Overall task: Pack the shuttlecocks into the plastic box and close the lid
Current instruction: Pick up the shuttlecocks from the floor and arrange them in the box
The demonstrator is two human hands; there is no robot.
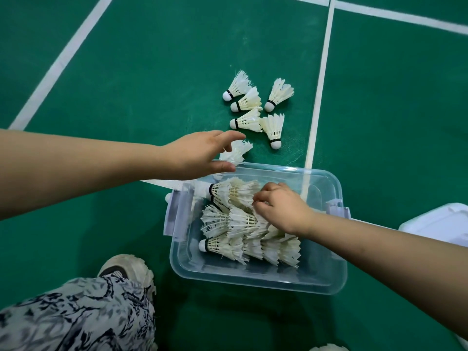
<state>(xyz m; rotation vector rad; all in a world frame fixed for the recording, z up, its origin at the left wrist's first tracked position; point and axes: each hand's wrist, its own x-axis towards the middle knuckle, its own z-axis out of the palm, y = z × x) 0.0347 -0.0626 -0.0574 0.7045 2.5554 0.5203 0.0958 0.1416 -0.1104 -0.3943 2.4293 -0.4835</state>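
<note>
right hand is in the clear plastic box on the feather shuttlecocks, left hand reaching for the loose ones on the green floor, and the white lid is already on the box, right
Not quite. The head view shows the clear plastic box open, and the white lid lies on the green floor beside it. The rest holds: right hand on the packed feather shuttlecocks, left hand reaching for the loose shuttlecocks.

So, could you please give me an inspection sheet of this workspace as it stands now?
Surface: green court floor with white lines.
Job's things: clear plastic box open, with rows of nested shuttlecocks; five loose shuttlecocks on the floor beyond it, another by the left hand; white lid lying right of the box.
Clutter: nothing seen.
Grippers: left hand open, reaching toward the loose ones; right hand inside the box, fingers on the feathers.
Cables: nothing seen.
Surroundings: patterned trouser leg, pale shoe.
</note>
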